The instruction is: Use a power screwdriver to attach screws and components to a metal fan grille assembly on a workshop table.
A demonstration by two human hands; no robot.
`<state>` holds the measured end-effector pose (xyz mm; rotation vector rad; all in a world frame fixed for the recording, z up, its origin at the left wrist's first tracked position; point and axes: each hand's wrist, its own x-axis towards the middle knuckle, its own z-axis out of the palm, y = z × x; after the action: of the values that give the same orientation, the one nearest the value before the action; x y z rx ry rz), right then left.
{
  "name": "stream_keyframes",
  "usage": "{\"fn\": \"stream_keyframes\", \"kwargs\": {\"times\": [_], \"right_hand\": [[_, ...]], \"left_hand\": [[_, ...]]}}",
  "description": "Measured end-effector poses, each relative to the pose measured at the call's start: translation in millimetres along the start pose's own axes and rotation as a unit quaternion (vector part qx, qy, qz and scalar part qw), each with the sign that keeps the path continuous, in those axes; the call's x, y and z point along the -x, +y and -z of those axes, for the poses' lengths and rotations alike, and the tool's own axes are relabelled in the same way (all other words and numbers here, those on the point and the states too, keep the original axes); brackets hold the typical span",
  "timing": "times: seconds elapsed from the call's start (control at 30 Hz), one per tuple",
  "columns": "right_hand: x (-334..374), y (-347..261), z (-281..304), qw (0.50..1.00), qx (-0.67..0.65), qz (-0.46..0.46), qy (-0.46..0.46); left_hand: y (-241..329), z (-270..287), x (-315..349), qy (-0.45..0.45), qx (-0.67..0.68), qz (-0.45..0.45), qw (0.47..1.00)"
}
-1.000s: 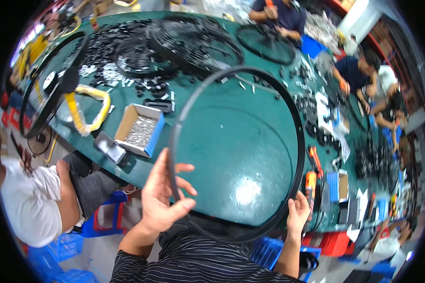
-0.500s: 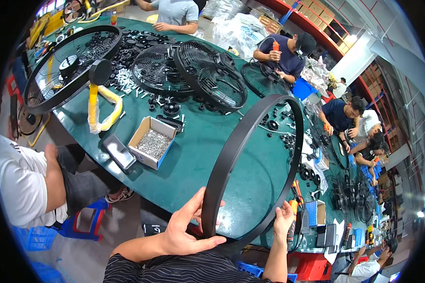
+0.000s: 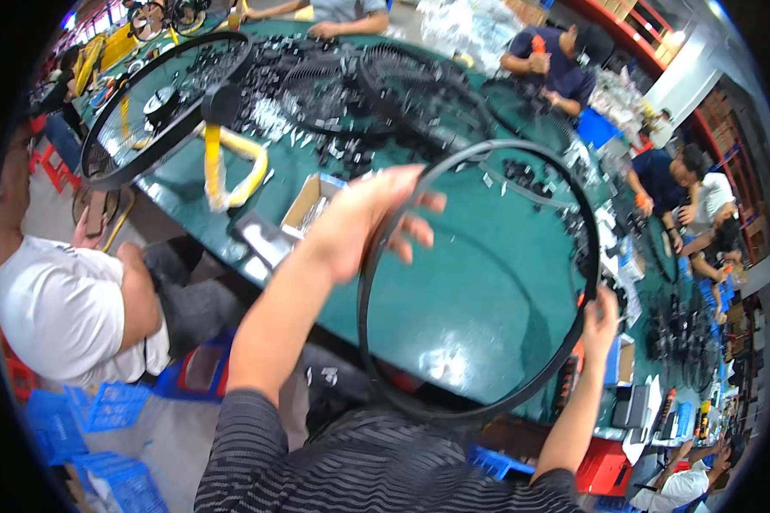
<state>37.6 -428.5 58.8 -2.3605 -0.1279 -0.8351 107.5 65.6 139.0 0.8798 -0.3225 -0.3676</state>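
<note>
A large black fan hoop (image 3: 365, 312) stands tilted up in front of me, over the near part of the green table (image 3: 479, 316). Its upper left rim is in my left hand (image 3: 368, 214), with the fingers reaching through the hoop; the thumb is hidden. My right hand (image 3: 601, 321) grips the right side of the rim, its fingers curled around the edge. Behind my left forearm, a small cardboard box (image 3: 304, 205) of metal bits is partly covered. Beside it lies a shiny grey tray (image 3: 263, 242).
Black fan grilles (image 3: 419, 94) and loose dark parts spread over the far side. A round fan (image 3: 137, 162) and a yellow wrapped frame (image 3: 211, 175) stand at left. A person in white (image 3: 68, 299) sits left; a co-worker (image 3: 556, 68) works across the table. Blue crates (image 3: 115, 406) are lower left.
My left hand has gone from the hoop's bottom up to its upper left rim. The hoop has turned to face me more squarely. The view has shifted, so the table's things appear differently placed.
</note>
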Motion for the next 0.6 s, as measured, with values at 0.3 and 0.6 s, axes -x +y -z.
{"fn": "stream_keyframes", "kwargs": {"times": [0.3, 0.6], "right_hand": [[-6, -112, -10, 0.971, -0.209, -0.08, 0.082], [137, -170, -24, 0.652, -0.604, -0.369, -0.272]], "left_hand": [[-31, 8, -48, 0.056, 0.099, 0.035, 0.993], [-77, -14, -32, 0.249, 0.152, -0.019, 0.956]]}}
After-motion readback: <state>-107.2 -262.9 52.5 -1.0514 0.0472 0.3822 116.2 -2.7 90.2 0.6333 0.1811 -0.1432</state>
